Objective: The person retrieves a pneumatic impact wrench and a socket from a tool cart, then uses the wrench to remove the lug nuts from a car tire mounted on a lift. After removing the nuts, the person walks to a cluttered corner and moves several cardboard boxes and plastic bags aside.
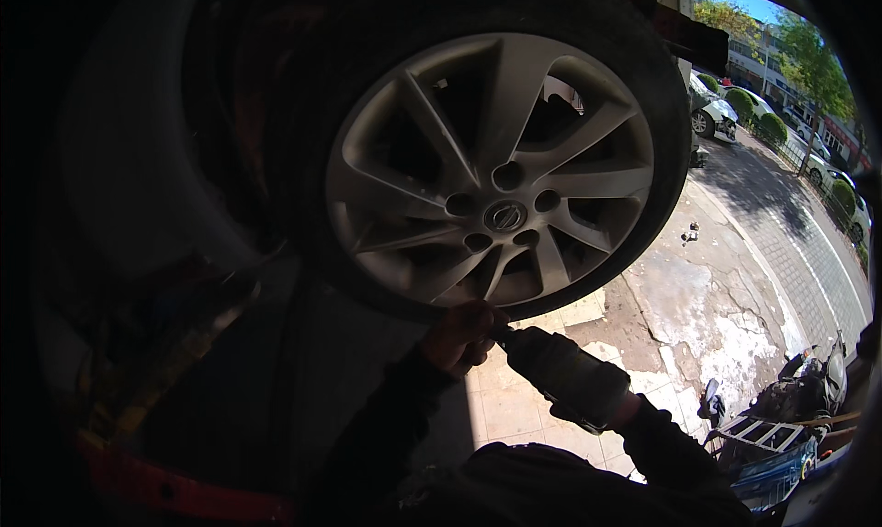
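A car wheel (588, 173) with a dark tyre and a dull silver spoked rim fills the upper middle, raised off the floor. Below it, a dark power tool that looks like an impact wrench (570, 375) points up and left, and my right hand (627, 411), mostly hidden behind its body, grips it. My left hand (459, 337) is closed at the tool's nose, just under the tyre's lower edge. What its fingers hold there is too dark to make out. Several round lug holes surround the rim's centre cap (505, 216).
A car's pale body panel (138, 132) stands at left in deep shadow. Low on the left is a red bar (184, 492). At lower right are a blue crate (781, 472) and piled dark gear. Outside are cracked paving (707, 297) and parked cars (712, 112).
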### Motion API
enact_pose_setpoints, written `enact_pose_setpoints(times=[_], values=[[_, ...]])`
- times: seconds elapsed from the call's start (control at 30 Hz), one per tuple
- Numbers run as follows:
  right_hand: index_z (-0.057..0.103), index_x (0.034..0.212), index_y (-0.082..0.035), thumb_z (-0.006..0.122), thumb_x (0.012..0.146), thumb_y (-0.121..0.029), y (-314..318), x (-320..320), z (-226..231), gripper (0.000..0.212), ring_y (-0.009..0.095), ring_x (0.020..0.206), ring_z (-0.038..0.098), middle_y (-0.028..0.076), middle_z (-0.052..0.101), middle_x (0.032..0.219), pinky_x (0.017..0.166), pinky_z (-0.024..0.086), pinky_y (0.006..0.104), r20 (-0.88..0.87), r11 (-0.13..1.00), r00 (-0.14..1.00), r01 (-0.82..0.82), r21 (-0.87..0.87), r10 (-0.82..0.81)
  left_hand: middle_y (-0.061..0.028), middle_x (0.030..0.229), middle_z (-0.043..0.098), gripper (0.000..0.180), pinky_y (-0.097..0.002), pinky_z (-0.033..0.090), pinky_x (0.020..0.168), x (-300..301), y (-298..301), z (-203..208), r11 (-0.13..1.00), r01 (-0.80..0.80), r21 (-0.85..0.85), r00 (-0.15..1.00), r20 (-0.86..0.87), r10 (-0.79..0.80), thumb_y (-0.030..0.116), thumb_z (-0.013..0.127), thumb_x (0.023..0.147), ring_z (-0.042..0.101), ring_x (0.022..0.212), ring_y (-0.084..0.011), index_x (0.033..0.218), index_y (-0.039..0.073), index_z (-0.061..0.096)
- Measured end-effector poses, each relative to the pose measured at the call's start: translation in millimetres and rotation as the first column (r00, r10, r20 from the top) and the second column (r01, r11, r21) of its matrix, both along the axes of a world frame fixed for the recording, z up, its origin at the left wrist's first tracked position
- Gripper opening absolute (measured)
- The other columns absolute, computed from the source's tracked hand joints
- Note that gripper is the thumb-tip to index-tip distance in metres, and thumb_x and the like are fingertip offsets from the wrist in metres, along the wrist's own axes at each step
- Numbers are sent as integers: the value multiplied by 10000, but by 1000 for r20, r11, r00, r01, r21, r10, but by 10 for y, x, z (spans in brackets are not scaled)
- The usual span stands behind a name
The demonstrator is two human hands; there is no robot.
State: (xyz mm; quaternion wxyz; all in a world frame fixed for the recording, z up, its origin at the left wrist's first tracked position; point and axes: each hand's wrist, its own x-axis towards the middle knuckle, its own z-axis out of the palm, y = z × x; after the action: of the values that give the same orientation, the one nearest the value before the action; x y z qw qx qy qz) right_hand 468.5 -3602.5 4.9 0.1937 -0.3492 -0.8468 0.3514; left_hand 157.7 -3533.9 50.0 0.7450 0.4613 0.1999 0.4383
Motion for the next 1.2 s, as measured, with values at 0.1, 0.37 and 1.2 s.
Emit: enact_pose_setpoints(times=[0.1, 0.37, 1.2], values=[[640, 1343, -100, 766, 947, -259, -36, -116, 104, 445, 277, 1134, 677, 80, 705, 1255, 951, 564, 382, 34, 973, 993, 101, 206, -111, 7, 795, 603, 394, -259, 375, 510, 244, -100, 202, 982, -146, -121, 984, 87, 157, 404, 640, 1056, 477, 569, -82, 1224, 48, 665], [565, 1226, -48, 617, 1050, -197, 171, -340, 400, 235, 128, 749, 588, 23, 598, 911, 648, 478, 295, -740, 839, 494, -40, -543, -456, 11, 797, 535, 275, -285, 428, 558, -84, -441, 181, 953, -300, 38, 954, -6, 300, 341, 584, 1077, 438, 596, -83, 1147, 76, 565], [591, 1395, -142, 670, 1020, -317, 646, -922, 609, 422, 176, 943, 650, 27, 682, 1046, 788, 554, 331, -856, 900, 317, -13, -435, -409, -154, 1051, 728, 406, -444, 573, 883, -5826, -2883, 565, -245, -461, 853, -821, -304, 483, 359, 773, 965, 714, 1018, -304, 1176, 26, 674]])
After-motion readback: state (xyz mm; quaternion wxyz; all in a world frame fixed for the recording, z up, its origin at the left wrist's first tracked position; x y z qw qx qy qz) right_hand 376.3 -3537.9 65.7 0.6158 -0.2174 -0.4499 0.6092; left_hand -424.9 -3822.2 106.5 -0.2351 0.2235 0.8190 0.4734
